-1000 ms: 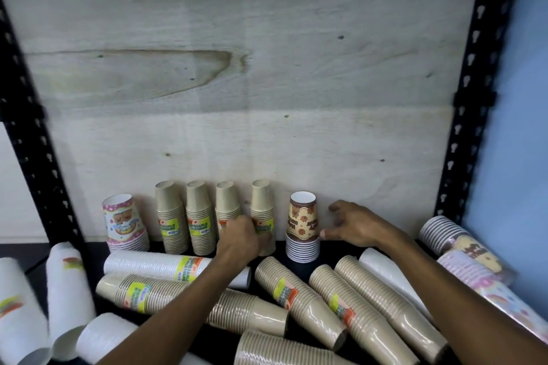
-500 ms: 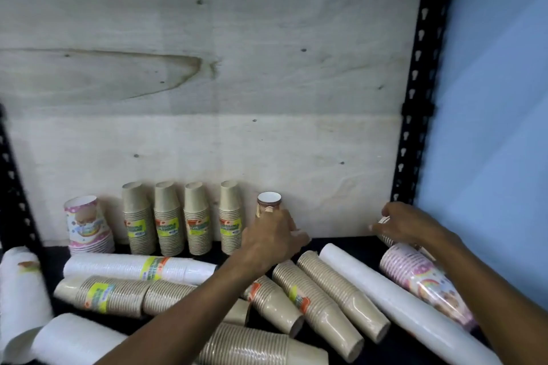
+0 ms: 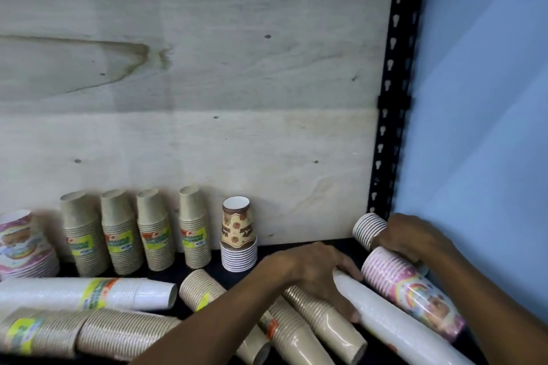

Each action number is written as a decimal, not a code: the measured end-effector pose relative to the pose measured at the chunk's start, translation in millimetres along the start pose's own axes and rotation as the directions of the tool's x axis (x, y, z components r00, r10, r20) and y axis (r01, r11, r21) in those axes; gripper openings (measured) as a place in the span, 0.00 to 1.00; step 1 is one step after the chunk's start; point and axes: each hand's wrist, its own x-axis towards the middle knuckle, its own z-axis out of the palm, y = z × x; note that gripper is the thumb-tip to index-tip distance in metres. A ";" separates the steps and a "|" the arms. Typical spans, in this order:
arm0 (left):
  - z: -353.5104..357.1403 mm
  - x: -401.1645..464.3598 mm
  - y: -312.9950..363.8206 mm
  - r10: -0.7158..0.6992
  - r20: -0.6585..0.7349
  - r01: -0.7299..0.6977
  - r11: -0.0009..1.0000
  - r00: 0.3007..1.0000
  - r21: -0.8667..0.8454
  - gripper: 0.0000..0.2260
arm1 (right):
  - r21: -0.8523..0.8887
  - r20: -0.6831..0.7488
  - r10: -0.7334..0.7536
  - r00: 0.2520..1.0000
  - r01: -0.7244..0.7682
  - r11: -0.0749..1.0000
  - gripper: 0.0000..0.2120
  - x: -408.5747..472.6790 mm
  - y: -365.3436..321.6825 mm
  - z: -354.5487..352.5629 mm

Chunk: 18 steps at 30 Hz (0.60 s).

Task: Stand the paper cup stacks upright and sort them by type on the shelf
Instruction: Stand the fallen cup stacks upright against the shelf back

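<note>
My left hand (image 3: pixel 311 272) is wrapped around the near end of a long white cup stack (image 3: pixel 391 329) that lies on the shelf at the right. My right hand (image 3: pixel 412 237) grips a brown-rimmed cup stack (image 3: pixel 369 230) lying in the back right corner. A pink rainbow stack (image 3: pixel 415 290) lies between the two. Against the back board stand several kraft stacks (image 3: pixel 121 237), a brown patterned stack (image 3: pixel 238 234) and, at the far left, a pink stack (image 3: pixel 23 243).
More stacks lie on the dark shelf floor (image 3: pixel 213 268): a white one with a yellow label (image 3: pixel 89 293) and kraft ones (image 3: pixel 59 335), (image 3: pixel 320 320). A black slotted post (image 3: pixel 391 127) and a blue wall (image 3: pixel 480 127) close the right side.
My left hand left the upright brown patterned stack and moved right onto the white stack. My right hand reached into the back right corner. The view panned right.
</note>
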 end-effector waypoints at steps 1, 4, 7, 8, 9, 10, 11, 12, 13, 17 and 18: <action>-0.8 2.3 -0.1 0.007 0.012 -0.007 1.000 1.000 -0.007 0.28 | -0.009 0.008 0.003 1.000 -0.003 1.000 0.26 1.9 -0.8 0.5; -1.1 8.9 1.1 0.042 0.020 -0.041 0.999 0.999 -0.013 0.27 | -0.042 0.009 0.003 1.000 -0.003 0.999 0.22 7.7 -2.5 1.4; -0.3 15.2 3.1 0.088 0.009 -0.088 0.996 0.996 0.027 0.27 | -0.071 -0.007 -0.009 1.000 0.009 0.997 0.21 13.2 -1.8 1.9; 0.0 17.0 3.0 0.098 0.002 -0.098 0.995 0.995 0.034 0.27 | -0.074 -0.009 -0.013 1.000 0.012 0.997 0.22 14.9 -1.3 1.7; 0.5 18.0 2.5 0.106 -0.004 -0.106 0.994 0.994 0.030 0.27 | -0.071 -0.006 -0.014 1.000 0.014 0.997 0.23 15.7 -0.7 2.0; 0.9 18.9 1.4 0.114 -0.010 -0.114 0.993 0.993 0.021 0.26 | -0.064 -0.005 -0.019 1.000 0.019 0.998 0.24 15.8 -0.1 1.9; 1.0 19.2 0.1 0.126 -0.018 -0.126 0.992 0.992 0.015 0.26 | -0.063 -0.010 -0.025 1.000 0.025 0.998 0.26 14.7 0.2 1.3; 0.9 18.7 -1.2 0.141 -0.028 -0.140 0.990 0.990 0.015 0.26 | -0.068 -0.014 -0.030 0.999 0.029 0.997 0.27 12.7 0.0 0.4; 0.7 17.5 -2.8 0.153 -0.038 -0.153 0.988 0.987 0.018 0.26 | -0.076 -0.023 -0.038 0.999 0.036 0.996 0.28 11.8 0.3 -0.1; -5.1 9.4 -11.5 0.162 -0.102 -0.162 0.987 0.981 0.008 0.25 | -0.067 -0.049 -0.062 0.997 0.059 0.996 0.28 9.0 -1.0 -6.7; -7.8 6.8 -14.5 0.158 -0.123 -0.159 0.987 0.980 -0.005 0.26 | -0.056 -0.046 -0.067 0.997 0.064 0.996 0.28 7.9 -2.1 -10.9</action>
